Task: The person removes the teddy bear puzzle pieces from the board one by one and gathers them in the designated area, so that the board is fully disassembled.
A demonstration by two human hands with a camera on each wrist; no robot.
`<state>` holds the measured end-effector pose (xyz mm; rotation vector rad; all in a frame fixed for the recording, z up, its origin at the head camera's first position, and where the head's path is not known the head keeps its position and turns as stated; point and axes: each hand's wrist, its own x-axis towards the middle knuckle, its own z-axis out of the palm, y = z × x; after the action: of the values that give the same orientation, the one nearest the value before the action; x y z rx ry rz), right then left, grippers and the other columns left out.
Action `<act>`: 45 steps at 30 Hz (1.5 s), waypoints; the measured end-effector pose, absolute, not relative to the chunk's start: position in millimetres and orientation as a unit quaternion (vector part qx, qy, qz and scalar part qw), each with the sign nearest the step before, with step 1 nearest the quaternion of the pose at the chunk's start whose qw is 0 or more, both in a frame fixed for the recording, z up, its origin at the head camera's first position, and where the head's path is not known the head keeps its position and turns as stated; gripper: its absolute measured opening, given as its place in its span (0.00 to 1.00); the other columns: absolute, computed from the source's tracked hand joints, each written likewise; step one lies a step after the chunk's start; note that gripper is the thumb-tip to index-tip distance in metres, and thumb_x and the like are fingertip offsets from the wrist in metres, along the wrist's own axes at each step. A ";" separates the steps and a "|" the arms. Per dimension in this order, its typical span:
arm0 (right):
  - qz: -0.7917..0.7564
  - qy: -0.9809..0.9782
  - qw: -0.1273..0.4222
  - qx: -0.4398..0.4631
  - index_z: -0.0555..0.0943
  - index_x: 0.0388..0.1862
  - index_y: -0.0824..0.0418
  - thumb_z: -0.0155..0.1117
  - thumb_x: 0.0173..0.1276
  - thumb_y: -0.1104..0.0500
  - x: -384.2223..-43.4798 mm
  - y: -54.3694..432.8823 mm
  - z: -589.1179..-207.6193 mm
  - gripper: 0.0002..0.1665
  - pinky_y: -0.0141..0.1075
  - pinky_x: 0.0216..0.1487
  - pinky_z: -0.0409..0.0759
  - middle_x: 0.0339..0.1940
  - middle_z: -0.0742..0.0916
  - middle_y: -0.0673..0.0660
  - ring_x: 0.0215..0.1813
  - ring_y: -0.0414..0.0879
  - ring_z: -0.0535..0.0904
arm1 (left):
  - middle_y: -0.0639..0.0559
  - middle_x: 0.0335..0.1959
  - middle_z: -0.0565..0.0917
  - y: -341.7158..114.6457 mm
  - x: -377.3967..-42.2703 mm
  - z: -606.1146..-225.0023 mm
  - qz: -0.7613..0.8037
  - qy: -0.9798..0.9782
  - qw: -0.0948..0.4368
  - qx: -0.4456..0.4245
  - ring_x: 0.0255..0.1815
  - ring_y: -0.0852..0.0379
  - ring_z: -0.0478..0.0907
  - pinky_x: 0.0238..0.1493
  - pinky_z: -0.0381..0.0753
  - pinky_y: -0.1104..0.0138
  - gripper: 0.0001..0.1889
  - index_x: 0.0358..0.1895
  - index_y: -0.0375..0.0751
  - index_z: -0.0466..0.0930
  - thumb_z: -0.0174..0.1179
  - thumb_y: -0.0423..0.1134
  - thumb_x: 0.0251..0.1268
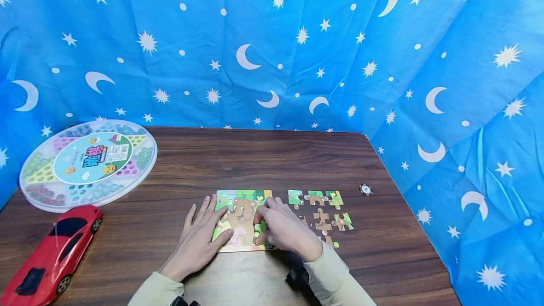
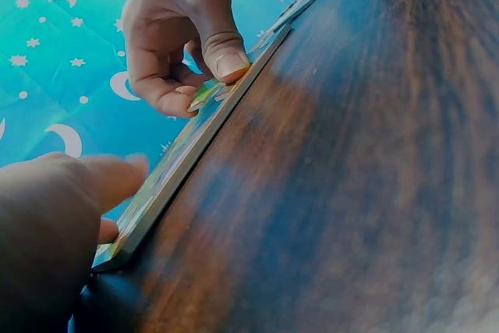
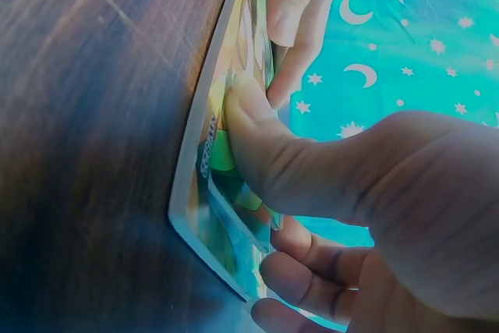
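A bear jigsaw puzzle [image 1: 243, 211] in a thin board tray lies in front of me, its bear picture facing up. Across its left side rests my left hand [image 1: 199, 235], fingers spread and fairly straight. My right hand [image 1: 286, 225] is over the right side, where thumb and fingers pinch a green-edged puzzle piece [image 3: 248, 197]. That piece stands tilted up from the tray [image 3: 181, 185] in the right wrist view. From the left wrist view, the lifted piece [image 2: 205, 93] shows at the right hand's fingertips. The right hand hides part of the picture's right edge.
Several loose puzzle pieces [image 1: 322, 219] lie right of the tray, some partly behind the right hand. A black-and-white round chip [image 1: 365, 189] sits farther right. At left are a round Chinese checkers box [image 1: 91, 159] and a red toy car [image 1: 55, 254]. A starry blue cloth [image 1: 272, 60] hangs behind the table.
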<state>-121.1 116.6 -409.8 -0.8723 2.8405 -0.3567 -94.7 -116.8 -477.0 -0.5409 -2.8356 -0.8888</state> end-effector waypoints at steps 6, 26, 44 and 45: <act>-0.115 0.946 0.064 -0.296 0.79 0.35 0.49 0.76 0.52 0.46 -119.4 117.2 -411.9 0.17 0.35 0.39 0.67 0.34 0.73 0.45 0.37 0.43 0.64 | 0.39 0.78 0.49 -117.3 -93.4 -478.2 -0.291 -0.940 0.044 -0.173 0.78 0.42 0.44 0.73 0.33 0.45 0.40 0.70 0.42 0.67 0.58 0.65 0.62; -0.154 0.943 0.069 -0.286 0.80 0.38 0.51 0.75 0.56 0.47 -117.7 117.9 -412.3 0.16 0.31 0.28 0.69 0.33 0.71 0.46 0.28 0.41 0.67 | 0.38 0.77 0.49 -117.4 -95.2 -476.7 -0.283 -0.942 0.039 -0.173 0.78 0.43 0.43 0.73 0.33 0.46 0.43 0.71 0.41 0.66 0.58 0.67 0.59; -0.234 0.926 0.048 -0.293 0.80 0.43 0.51 0.71 0.62 0.57 -105.6 121.9 -410.0 0.12 0.30 0.29 0.75 0.38 0.81 0.47 0.29 0.36 0.75 | 0.38 0.78 0.49 -116.7 -95.3 -476.9 -0.279 -0.942 0.044 -0.181 0.78 0.42 0.43 0.73 0.33 0.45 0.37 0.71 0.41 0.66 0.57 0.60 0.65; -0.258 0.918 0.048 -0.297 0.81 0.43 0.53 0.70 0.63 0.60 -105.3 124.6 -408.8 0.11 0.29 0.31 0.76 0.37 0.83 0.46 0.30 0.36 0.76 | 0.38 0.78 0.49 -116.7 -95.2 -476.9 -0.279 -0.942 0.044 -0.181 0.78 0.42 0.43 0.73 0.33 0.45 0.37 0.71 0.42 0.66 0.57 0.61 0.65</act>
<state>-105.3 124.6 -408.8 -0.9064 2.7994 -0.7881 -95.2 -116.7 -476.9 -0.5527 -2.8786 -0.8526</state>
